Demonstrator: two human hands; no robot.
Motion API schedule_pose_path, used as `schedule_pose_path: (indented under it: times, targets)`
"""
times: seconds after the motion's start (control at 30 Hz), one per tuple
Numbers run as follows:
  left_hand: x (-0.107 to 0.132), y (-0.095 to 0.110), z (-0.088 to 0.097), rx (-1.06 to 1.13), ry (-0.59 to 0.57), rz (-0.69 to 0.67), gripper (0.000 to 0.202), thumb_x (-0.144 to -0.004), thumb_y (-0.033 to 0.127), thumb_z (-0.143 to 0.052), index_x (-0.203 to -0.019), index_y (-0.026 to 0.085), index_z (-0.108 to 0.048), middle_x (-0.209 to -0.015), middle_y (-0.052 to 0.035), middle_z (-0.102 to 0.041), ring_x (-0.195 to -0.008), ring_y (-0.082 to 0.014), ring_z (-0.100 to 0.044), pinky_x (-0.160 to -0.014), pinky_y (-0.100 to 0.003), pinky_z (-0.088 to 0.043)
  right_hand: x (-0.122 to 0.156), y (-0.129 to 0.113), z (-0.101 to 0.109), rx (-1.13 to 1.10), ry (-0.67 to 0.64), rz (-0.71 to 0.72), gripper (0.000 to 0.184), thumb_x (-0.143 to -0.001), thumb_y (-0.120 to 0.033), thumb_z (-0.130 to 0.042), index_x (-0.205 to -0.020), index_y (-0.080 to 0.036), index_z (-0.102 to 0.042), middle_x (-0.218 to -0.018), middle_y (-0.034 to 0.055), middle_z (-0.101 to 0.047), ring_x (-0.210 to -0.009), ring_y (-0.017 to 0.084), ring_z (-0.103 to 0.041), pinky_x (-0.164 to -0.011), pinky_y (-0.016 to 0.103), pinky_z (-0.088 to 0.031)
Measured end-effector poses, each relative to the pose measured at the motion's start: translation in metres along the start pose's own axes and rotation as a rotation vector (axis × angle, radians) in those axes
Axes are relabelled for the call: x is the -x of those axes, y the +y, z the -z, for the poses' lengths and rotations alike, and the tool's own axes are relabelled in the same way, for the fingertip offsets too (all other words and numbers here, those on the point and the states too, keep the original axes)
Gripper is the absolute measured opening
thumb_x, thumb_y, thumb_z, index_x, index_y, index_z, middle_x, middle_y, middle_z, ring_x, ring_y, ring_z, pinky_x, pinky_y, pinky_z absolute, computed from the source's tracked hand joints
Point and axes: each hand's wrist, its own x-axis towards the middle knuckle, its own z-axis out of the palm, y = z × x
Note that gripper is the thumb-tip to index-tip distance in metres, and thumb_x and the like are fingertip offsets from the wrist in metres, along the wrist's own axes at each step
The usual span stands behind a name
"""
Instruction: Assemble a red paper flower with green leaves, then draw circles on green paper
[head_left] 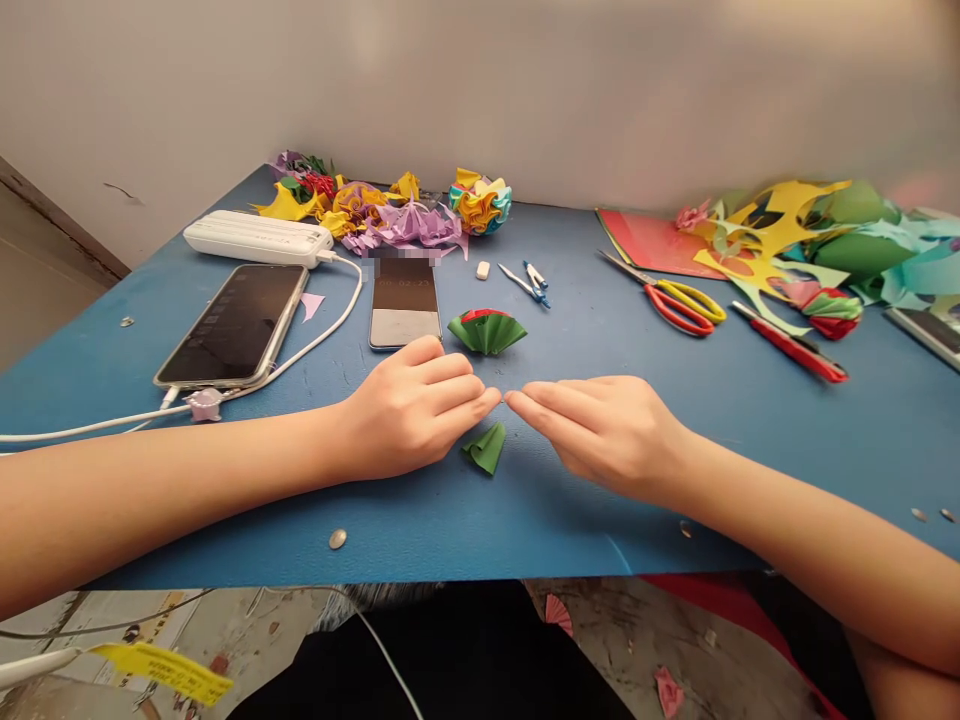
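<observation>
My left hand (409, 410) and my right hand (600, 430) rest on the blue table (750, 440), fingertips meeting at the middle. Both hands have their fingers pressed together. A small folded green paper piece (487, 447) sticks out just below the left fingertips; I cannot tell whether the fingers grip it. A pleated green and red paper fan (486, 331) lies a little beyond the hands.
Two phones (236, 325) (405, 302) and a white power bank (257, 238) with a cable lie at the left. Folded paper flowers (390, 212) are at the back. Scissors (675, 298), a red cutter (795, 345), clips (529, 282) and paper scraps (787, 240) lie at the right.
</observation>
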Motion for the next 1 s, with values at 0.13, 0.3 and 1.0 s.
schedule_pose_path:
  times: [0.13,0.3,1.0]
  targets:
    - [0.0,0.001,-0.001,0.007,0.015,0.035,0.011,-0.087,0.014,-0.051,-0.095,0.014,-0.057,-0.071,-0.0014,-0.067,-0.067,-0.0138,-0.059,-0.058,-0.029,-0.036,-0.001,-0.002,-0.007,-0.106,0.076,-0.136,0.023,-0.084,-0.004,-0.044,-0.099,-0.012,-0.059,-0.077,0.0034,-0.067,-0.058,0.009,-0.058,-0.048,0.023,-0.042]
    - [0.001,0.004,-0.003,0.106,0.056,0.108,0.012,-0.083,0.013,-0.057,-0.095,0.011,-0.059,-0.071,-0.0029,-0.065,-0.066,-0.0147,-0.056,-0.058,-0.029,-0.038,-0.005,-0.006,-0.011,-0.348,0.17,-0.329,0.017,-0.083,-0.006,-0.051,-0.094,-0.015,-0.061,-0.076,0.0005,-0.068,-0.065,0.008,-0.061,-0.059,0.017,-0.047]
    - [-0.002,0.013,0.001,0.199,0.05,0.129,0.015,-0.084,0.007,-0.048,-0.094,0.009,-0.058,-0.072,-0.0071,-0.063,-0.069,-0.0168,-0.054,-0.062,-0.031,-0.043,-0.005,0.005,-0.001,0.292,0.035,0.045,0.011,-0.085,-0.026,-0.057,-0.082,-0.016,-0.057,-0.048,-0.0068,-0.046,-0.042,0.007,-0.04,-0.042,0.026,-0.025]
